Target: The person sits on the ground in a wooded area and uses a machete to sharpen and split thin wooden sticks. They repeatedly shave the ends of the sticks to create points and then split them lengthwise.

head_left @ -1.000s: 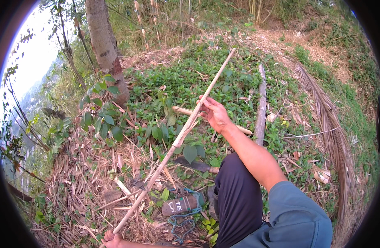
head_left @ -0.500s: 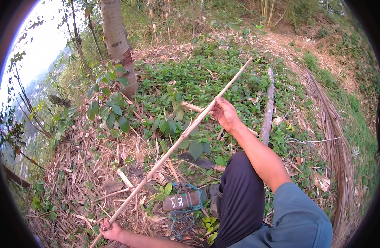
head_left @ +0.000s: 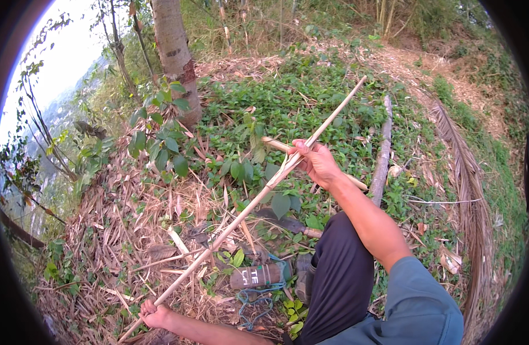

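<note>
While the left hand [head_left: 154,315] closes round the pole [head_left: 239,219] near its lower end, the right hand [head_left: 318,164] grips it farther up. Held slantwise above the ground [head_left: 106,241], the pole crosses in front of a stick [head_left: 274,144]; a knife [head_left: 295,226] and a brown cylinder [head_left: 248,277] lie near the knee [head_left: 343,236].

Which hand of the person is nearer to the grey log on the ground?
Right. The right hand holds the pale pole left of the grey log; the left hand grips the pole lower down, much farther left.
</note>
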A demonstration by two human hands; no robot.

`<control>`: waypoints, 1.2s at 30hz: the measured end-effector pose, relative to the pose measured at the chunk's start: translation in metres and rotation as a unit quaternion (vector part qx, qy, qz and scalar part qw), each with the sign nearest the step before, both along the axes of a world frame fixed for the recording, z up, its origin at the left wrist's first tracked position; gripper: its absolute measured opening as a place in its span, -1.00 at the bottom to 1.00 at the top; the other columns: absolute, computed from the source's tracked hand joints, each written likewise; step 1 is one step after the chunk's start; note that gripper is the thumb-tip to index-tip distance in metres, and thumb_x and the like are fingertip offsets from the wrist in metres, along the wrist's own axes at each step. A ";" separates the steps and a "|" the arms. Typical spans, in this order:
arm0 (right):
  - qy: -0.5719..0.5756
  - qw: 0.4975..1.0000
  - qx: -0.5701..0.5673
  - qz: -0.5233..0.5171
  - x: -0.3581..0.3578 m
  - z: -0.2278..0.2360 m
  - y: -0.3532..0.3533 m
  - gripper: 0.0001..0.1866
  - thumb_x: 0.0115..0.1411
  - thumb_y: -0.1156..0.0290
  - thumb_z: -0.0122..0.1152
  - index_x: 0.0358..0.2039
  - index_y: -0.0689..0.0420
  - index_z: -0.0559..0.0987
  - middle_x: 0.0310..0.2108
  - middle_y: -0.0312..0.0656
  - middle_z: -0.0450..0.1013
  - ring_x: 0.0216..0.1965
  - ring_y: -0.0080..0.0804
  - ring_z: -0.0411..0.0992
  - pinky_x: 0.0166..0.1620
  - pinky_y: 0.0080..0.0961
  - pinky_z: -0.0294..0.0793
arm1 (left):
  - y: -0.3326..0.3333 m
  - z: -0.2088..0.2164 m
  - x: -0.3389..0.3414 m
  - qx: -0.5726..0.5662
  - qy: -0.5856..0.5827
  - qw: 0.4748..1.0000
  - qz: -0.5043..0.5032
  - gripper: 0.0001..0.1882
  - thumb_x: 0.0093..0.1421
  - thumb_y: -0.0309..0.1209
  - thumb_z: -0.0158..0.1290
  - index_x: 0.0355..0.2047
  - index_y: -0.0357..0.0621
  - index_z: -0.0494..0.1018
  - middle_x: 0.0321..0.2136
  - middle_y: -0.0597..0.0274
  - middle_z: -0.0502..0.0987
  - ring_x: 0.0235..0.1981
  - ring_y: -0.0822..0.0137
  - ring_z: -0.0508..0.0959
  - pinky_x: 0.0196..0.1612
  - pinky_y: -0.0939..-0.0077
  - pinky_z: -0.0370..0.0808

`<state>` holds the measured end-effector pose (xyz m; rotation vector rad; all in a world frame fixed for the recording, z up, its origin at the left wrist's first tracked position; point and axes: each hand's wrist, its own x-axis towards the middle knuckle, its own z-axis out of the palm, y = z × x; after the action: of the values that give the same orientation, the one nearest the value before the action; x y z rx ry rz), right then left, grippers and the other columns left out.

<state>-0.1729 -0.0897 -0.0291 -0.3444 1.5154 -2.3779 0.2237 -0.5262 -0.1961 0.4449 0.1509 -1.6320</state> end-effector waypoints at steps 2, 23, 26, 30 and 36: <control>0.030 0.999 -0.032 0.026 0.004 0.004 0.001 -0.69 0.35 0.33 0.19 0.03 0.18 0.47 -0.18 -0.15 0.58 -0.12 -0.35 0.57 -0.06 -0.43 0.64 | -0.001 0.005 -0.001 0.017 -0.023 1.000 0.004 -0.58 0.46 -0.23 -0.32 -0.59 -0.07 0.09 -0.64 0.31 0.07 -0.75 0.45 -0.05 -0.71 0.54 -0.09; -0.052 0.972 0.192 0.129 0.121 -0.008 -0.093 -0.81 0.25 0.56 0.07 -0.11 0.16 0.48 -0.22 -0.17 0.47 -0.14 -0.43 0.46 -0.13 -0.43 0.53 | 0.050 0.043 -0.081 0.147 -0.056 0.986 -0.058 -0.55 0.49 -0.17 -0.39 -0.57 -0.04 0.09 -0.65 0.32 0.12 -0.79 0.47 -0.01 -0.78 0.60 -0.05; -0.042 0.991 0.046 -0.114 0.084 -0.013 -0.075 -0.77 0.28 0.45 0.08 -0.07 0.18 0.53 0.06 -0.09 0.45 0.14 -0.39 0.35 0.11 -0.31 0.38 | 0.040 0.043 -0.068 0.114 -0.016 0.992 -0.044 -0.53 0.49 -0.14 -0.40 -0.58 -0.04 0.09 -0.65 0.32 0.13 -0.79 0.47 0.00 -0.79 0.61 -0.03; -0.017 0.968 -0.211 -0.134 0.067 0.021 -0.049 -0.73 0.37 0.33 0.05 -0.04 0.21 0.54 -0.07 -0.09 0.54 -0.11 -0.45 0.51 -0.19 -0.46 0.55 | 0.034 0.040 -0.047 0.107 -0.004 0.993 -0.044 -0.49 0.49 -0.10 -0.41 -0.61 -0.03 0.10 -0.67 0.31 0.15 -0.79 0.47 0.00 -0.79 0.59 -0.03; 0.126 0.972 0.043 -0.194 0.063 0.019 -0.046 -0.62 0.42 0.16 0.07 -0.05 0.25 0.56 -0.36 -0.09 0.60 -0.48 -0.50 0.57 -0.45 -0.68 0.59 | 0.042 0.033 -0.054 0.090 -0.005 0.994 -0.061 -0.46 0.49 -0.07 -0.41 -0.64 -0.03 0.12 -0.70 0.31 0.17 -0.80 0.47 0.00 -0.78 0.58 -0.04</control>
<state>-0.1098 -0.1359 -0.0101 -0.3696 1.9500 -2.6291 0.1698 -0.4844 -0.1635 0.6090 0.2695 -1.7433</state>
